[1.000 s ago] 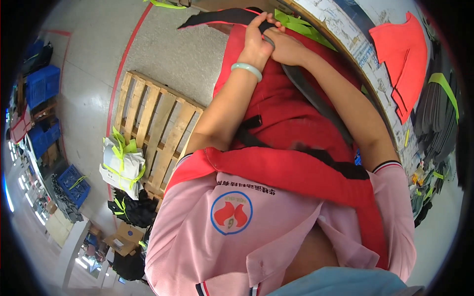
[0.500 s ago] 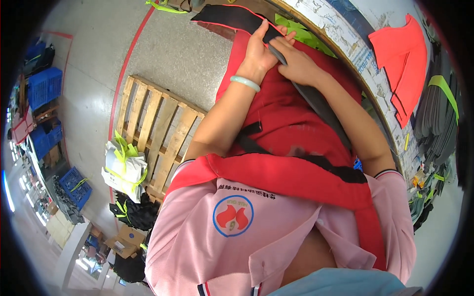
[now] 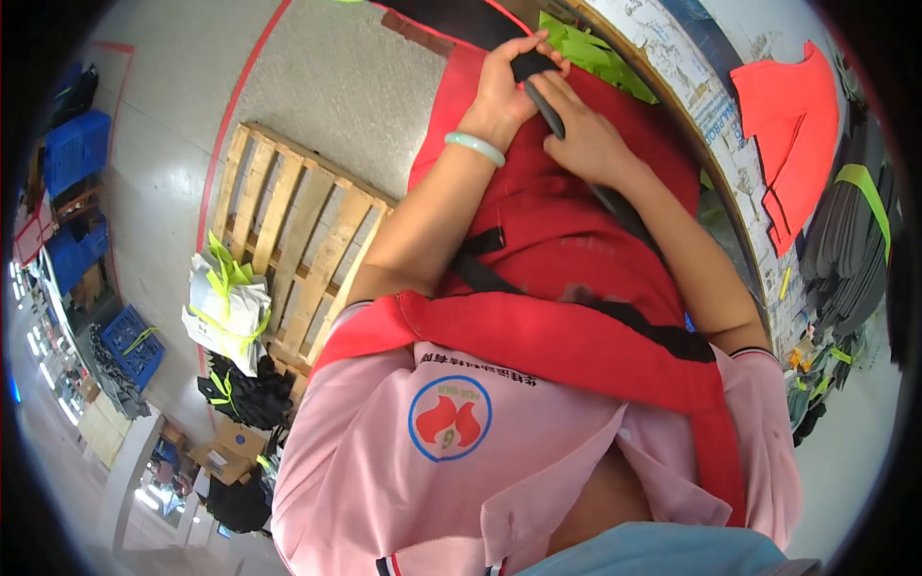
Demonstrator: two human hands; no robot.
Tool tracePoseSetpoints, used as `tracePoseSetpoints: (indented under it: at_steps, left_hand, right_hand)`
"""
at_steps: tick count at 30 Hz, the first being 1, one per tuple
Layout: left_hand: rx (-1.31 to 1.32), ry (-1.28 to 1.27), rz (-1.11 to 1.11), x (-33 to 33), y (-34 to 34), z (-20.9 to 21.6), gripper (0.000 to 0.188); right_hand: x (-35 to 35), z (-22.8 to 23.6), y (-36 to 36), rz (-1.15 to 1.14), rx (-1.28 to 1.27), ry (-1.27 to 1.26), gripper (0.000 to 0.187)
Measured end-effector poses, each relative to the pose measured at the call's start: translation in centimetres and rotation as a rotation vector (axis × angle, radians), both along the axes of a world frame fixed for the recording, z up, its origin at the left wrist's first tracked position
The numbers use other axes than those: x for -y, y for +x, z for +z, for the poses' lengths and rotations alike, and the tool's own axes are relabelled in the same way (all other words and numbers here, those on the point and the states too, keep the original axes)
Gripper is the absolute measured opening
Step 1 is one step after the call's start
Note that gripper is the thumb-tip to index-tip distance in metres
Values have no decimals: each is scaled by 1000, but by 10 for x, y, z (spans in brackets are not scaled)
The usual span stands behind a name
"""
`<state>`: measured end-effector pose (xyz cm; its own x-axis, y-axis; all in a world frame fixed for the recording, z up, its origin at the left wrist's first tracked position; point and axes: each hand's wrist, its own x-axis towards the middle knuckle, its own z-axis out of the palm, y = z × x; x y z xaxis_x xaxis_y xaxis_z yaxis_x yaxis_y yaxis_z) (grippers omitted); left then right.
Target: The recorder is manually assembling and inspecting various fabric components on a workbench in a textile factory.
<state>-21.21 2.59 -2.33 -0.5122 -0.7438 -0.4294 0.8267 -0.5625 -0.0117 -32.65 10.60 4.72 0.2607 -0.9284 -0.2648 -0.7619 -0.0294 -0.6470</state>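
While a black strip [image 3: 469, 23] runs beyond the grip, the left hand [image 3: 509, 84] is closed around it and, just beside, the right hand [image 3: 590, 136] pinches a grey band [image 3: 545, 109]; this looks like straightening cloth lengthwise, so the next move probably calls for light, even tension.

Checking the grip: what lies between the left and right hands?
Dark cloth, between left hand and right hand; the head view shows it.

Wooden pallet [image 3: 303, 240] (slatted) on the floor [image 3: 173, 125]; blue crates [image 3: 77, 152] leftward.
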Motion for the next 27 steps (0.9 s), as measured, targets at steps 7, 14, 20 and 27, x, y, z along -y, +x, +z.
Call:
tracePoseSetpoints:
  at_steps: [7, 14, 20, 27]
  left_hand:
    - [81, -56, -141, 4, -2, -5, 35]
    - [222, 57, -35, 0, -21, 5, 14]
    - [117, 26, -46, 0, -1, 3, 18]
    - [119, -44, -144, -3, -11, -2, 20]
  right_hand:
    - [46, -28, -6, 163, -3, 66, 53]
    - [46, -27, -11, 109, -158, 199, 30]
    - [3, 3, 3, 27, -11, 34, 42]
    - [52, -18, -2, 133, -180, 212, 51]
